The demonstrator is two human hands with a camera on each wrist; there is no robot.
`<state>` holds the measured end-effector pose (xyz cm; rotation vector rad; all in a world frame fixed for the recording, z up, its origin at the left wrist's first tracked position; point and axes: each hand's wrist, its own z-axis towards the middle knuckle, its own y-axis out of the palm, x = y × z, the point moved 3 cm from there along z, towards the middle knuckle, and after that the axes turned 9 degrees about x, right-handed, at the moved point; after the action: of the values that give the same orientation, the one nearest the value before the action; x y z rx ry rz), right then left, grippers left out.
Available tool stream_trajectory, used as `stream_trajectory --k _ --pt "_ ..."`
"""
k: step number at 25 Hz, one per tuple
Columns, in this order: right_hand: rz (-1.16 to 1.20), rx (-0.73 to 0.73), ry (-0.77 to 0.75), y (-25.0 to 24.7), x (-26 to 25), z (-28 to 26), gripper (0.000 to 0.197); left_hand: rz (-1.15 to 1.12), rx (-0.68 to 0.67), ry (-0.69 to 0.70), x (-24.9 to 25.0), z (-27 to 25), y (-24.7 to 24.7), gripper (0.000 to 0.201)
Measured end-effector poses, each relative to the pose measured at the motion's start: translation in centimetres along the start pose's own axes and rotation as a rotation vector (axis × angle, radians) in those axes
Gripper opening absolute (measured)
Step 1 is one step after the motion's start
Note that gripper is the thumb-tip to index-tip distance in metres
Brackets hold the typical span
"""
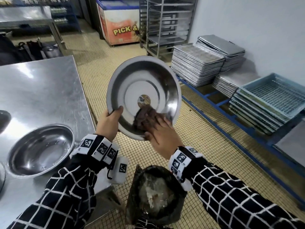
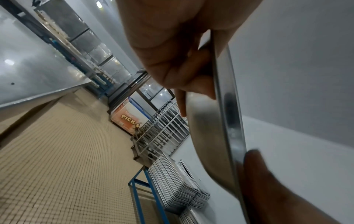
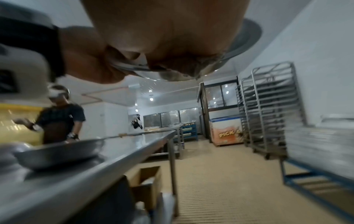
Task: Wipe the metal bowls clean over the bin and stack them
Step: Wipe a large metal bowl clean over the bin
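Observation:
A wide metal bowl (image 1: pixel 143 83) is held up and tilted toward me above a bin lined with a black bag (image 1: pixel 155 194). My left hand (image 1: pixel 115 114) grips its lower left rim, thumb inside and fingers behind. My right hand (image 1: pixel 158 124) presses a bunched brown cloth (image 1: pixel 143 118) against the lower inner wall with flat fingers. A round sticker sits at the bowl's centre. A second metal bowl (image 1: pixel 41 149) rests upright on the steel table (image 1: pixel 41 90) to the left. The left wrist view shows the bowl rim (image 2: pixel 229 121) edge-on. In the right wrist view the second bowl (image 3: pixel 61 151) is blurred.
Stacked baking trays (image 1: pixel 198 66) and blue crates (image 1: pixel 267 100) line a blue low frame on the right. A tall metal rack (image 1: pixel 165 22) and a chest freezer (image 1: pixel 118 22) stand at the back. Another person (image 3: pixel 61 121) stands beyond the table. A cardboard box (image 3: pixel 147 181) sits under it.

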<state>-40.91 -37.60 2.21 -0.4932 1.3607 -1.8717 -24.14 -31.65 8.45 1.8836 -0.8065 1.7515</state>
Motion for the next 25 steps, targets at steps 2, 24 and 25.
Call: stream_trajectory --k 2,24,25 --pt "-0.16 -0.02 0.064 -0.4 3.0 1.0 0.066 -0.001 -0.018 0.011 -0.1 0.0 0.1 0.016" --pt "0.57 0.355 0.52 -5.5 6.9 4.8 0.052 -0.194 0.041 -0.138 -1.1 2.1 1.2 0.009" --pt "0.57 0.359 0.534 -6.7 7.5 5.3 0.049 -0.205 0.017 -0.14 -1.0 2.2 1.1 0.009"
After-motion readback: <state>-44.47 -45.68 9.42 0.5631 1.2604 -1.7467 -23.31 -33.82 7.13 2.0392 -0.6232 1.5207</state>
